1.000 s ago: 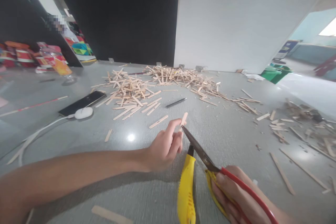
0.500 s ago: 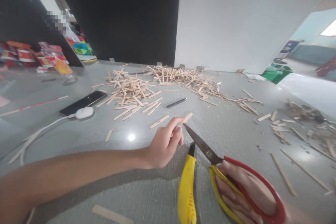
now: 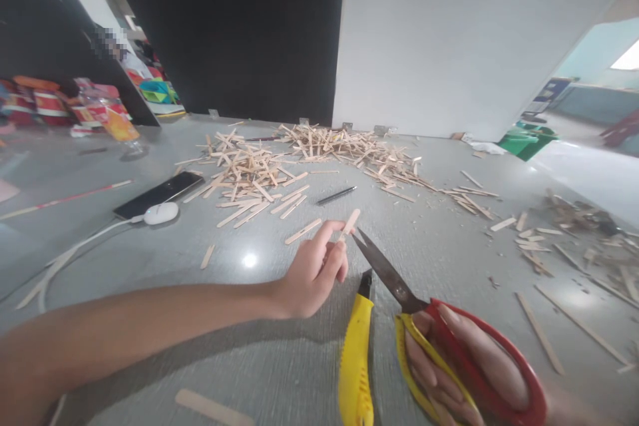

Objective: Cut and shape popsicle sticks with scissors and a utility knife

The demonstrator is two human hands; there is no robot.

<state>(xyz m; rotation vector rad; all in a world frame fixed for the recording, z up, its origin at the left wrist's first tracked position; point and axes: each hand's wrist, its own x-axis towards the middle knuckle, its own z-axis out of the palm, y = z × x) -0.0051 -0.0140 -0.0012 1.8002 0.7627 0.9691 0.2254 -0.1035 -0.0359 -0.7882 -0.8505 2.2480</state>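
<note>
Between thumb and fingers, my left hand pinches a short wooden stick with a rounded end, raised above the grey table. My right hand grips a pair of scissors with one red and one yellow handle loop. The blades are slightly parted, and their tips lie just right of the stick, close to my left fingertips. Below the blades, a yellow utility knife lies on the table between my two hands. A wooden stick piece rests just left of my left fingers.
Piles of wooden sticks spread along the back by a black and white partition. A pen lies before them. At left are a phone, a white plug with cable and a bottle. Scraps litter the right.
The scissor blades have opened a little and their tips have shifted slightly right. The stick in my left hand has turned more upright.
</note>
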